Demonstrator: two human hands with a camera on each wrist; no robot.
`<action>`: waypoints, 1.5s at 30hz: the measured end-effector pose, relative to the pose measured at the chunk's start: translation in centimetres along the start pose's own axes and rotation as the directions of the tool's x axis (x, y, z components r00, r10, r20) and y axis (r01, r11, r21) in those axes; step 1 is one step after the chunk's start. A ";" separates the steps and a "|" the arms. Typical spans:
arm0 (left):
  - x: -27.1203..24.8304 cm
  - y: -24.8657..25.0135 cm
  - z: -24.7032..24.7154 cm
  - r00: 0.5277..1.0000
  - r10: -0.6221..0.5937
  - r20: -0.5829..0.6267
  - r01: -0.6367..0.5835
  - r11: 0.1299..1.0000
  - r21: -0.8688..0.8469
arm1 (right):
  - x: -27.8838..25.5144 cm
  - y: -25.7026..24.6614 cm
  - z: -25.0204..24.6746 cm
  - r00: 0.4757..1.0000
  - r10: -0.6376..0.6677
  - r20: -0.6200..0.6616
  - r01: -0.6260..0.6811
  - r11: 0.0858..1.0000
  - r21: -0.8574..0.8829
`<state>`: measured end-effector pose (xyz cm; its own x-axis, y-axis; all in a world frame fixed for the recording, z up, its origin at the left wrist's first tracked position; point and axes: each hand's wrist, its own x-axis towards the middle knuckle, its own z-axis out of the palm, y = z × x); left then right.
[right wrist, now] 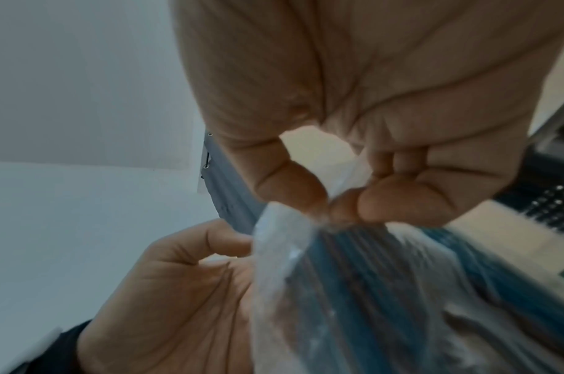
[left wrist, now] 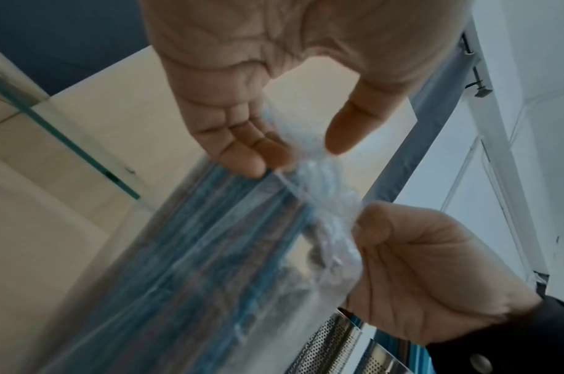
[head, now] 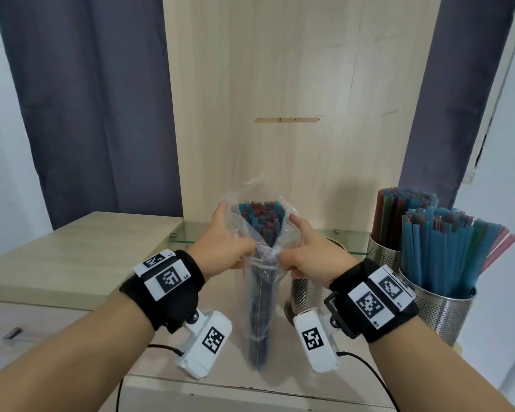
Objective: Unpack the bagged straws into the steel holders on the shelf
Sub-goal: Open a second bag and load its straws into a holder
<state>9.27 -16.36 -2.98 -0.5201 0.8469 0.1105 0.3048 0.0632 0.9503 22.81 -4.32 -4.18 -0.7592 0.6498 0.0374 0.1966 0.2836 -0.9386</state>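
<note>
Clear plastic straw bag (head: 260, 281) upright at centre of head view, bottom end down on the pale wooden shelf (head: 81, 248), blue and red straws (head: 260, 217) fanning out the open top. Left hand (head: 220, 248) and right hand (head: 312, 257) both clamped on the gathered film at mid-height, one each side, forefingers up along the bag mouth. Perforated steel holder (head: 304, 289) just behind right wrist; two more to the right, nearer one (head: 440, 310) and farther one (head: 382, 251), both already packed w/ straws.

Left wrist view: left hand (left wrist: 229, 121) w/ fingers together against the film, thumb opposite, bag (left wrist: 325, 215) pinched btwn. Right hand (left wrist: 418, 265) curled on the same twist of plastic. Blurred blue straws (left wrist: 185, 253) running down-left.

Right wrist view: right hand (right wrist: 354, 164) w/ thumb and fingertips squeezed tight on the bag (right wrist: 290, 265) edge. Left hand (right wrist: 178, 291) below-left, fingers curled onto the film. Straws (right wrist: 386, 278) blurred inside.
</note>
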 end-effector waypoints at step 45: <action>3.7 -4.7 -0.9 0.968 0.202 -0.151 -0.240 0.923 -0.301 | 1.9 -1.2 -1.2 0.955 -0.004 0.297 0.092 0.954 -0.284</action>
<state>5.19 -14.04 -6.81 -0.5620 0.7526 0.3432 0.1662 -0.3037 0.9381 21.93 -2.58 -2.53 -0.9098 0.4103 -0.0624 0.2940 0.5311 -0.7946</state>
